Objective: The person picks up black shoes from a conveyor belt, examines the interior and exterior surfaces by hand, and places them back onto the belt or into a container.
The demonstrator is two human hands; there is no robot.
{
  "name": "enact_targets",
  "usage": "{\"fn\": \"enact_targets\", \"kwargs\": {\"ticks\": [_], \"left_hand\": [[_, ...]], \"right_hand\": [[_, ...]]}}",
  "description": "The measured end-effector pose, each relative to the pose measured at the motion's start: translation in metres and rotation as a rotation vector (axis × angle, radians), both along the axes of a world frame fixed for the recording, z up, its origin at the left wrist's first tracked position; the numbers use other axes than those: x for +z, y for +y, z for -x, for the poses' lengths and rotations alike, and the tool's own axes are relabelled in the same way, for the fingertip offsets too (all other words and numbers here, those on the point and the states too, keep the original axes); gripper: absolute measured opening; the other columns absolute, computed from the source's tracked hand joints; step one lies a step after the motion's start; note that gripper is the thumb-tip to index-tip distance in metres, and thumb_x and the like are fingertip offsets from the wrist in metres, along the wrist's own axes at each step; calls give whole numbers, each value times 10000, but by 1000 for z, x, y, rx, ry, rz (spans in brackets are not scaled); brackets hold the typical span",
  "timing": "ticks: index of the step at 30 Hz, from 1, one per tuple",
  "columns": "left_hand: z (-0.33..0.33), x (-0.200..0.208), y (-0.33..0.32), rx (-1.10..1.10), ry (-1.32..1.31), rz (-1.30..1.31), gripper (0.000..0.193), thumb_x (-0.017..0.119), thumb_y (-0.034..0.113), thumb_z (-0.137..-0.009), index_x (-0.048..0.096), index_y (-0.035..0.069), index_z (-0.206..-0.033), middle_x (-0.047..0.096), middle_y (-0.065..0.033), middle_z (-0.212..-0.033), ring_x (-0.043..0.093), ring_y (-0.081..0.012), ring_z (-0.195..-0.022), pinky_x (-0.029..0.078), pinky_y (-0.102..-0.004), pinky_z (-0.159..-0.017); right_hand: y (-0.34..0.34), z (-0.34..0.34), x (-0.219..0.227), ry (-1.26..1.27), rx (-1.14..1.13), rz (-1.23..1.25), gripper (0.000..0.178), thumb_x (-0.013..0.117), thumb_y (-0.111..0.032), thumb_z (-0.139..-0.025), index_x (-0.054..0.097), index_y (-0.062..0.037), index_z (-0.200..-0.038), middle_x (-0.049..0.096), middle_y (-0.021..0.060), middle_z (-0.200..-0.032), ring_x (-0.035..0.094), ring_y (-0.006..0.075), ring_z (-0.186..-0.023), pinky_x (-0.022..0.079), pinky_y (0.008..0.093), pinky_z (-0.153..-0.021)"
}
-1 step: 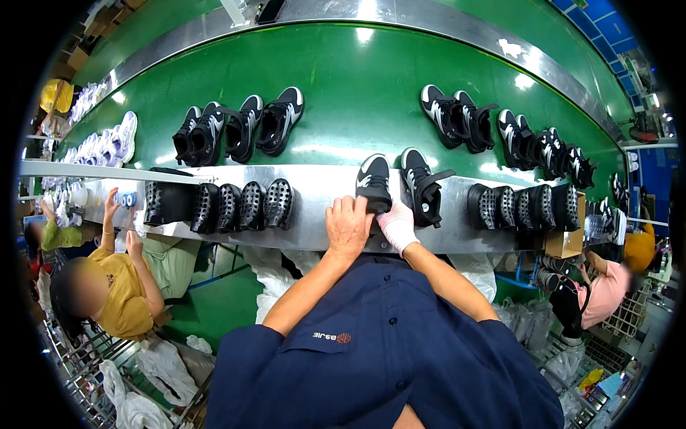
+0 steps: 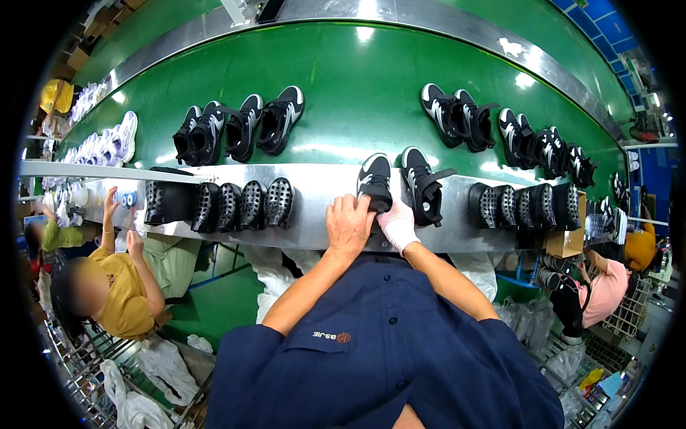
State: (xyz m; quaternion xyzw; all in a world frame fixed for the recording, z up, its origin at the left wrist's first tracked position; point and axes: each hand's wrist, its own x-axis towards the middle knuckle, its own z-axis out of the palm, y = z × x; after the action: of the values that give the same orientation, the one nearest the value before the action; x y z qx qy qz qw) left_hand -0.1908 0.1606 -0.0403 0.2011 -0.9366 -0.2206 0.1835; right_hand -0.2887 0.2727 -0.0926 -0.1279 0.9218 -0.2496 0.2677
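Right in front of me is a black sneaker (image 2: 374, 179) with a light grey toe edge, over the metal ledge. My left hand (image 2: 348, 224), bare, is closed on the left side of its heel end. My right hand (image 2: 398, 224), in a white glove, grips the same end from the right, its fingertips partly hidden behind the shoe. Just right of it stands a matching black sneaker (image 2: 423, 187) with its strap sticking out to the right; neither hand appears to hold that one.
On the metal ledge (image 2: 318, 214) stand black studded pieces (image 2: 251, 205) at left and more studded pieces (image 2: 524, 207) at right. Beyond lies a green belt (image 2: 361, 86) bearing black sneakers (image 2: 281, 120) and white shoes (image 2: 127, 137). Co-workers sit at left (image 2: 128, 293) and right (image 2: 606, 289).
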Motion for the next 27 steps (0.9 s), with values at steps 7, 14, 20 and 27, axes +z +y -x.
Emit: {"fn": "enact_targets", "kwargs": {"ticks": [7, 14, 20, 27], "left_hand": [[-6, -41, -3, -69, 16, 97, 187, 744, 86, -788, 661, 83, -955, 589, -114, -929, 581, -312, -905, 456, -445, -775], [-7, -4, -3, 342, -380, -629, 705, 764, 160, -819, 477, 54, -1454, 636, -210, -1169, 634, -379, -1113, 536, -478, -910], [-13, -41, -19, 398, -346, -1210, 744, 682, 38, -817, 458, 66, -1526, 616, -227, -1352, 662, -338, -1152, 538, -415, -955], [-23, 17, -45, 1, -391, -713, 681, 635, -22, -761, 617, 159, -1417, 575, -220, -1265, 563, -406, -1212, 469, -426, -1074]], "right_hand": [[7, -3, -3, -7, -17, 51, 347, 737, -187, -781, 624, 25, -1030, 704, 306, -923, 683, 481, -941, 545, 506, -847], [5, -13, -9, -54, -52, 87, 381, 756, -272, -813, 658, 14, -1045, 710, 303, -939, 691, 462, -969, 550, 486, -847], [15, -11, 23, -510, 127, 482, 573, 808, -342, -803, 671, 0, -1243, 748, 209, -1093, 724, 335, -1025, 545, 390, -904], [30, 22, 170, -407, 389, 446, 591, 788, -112, -845, 624, -88, -1412, 616, -4, -875, 521, 53, -728, 474, 231, -698]]}}
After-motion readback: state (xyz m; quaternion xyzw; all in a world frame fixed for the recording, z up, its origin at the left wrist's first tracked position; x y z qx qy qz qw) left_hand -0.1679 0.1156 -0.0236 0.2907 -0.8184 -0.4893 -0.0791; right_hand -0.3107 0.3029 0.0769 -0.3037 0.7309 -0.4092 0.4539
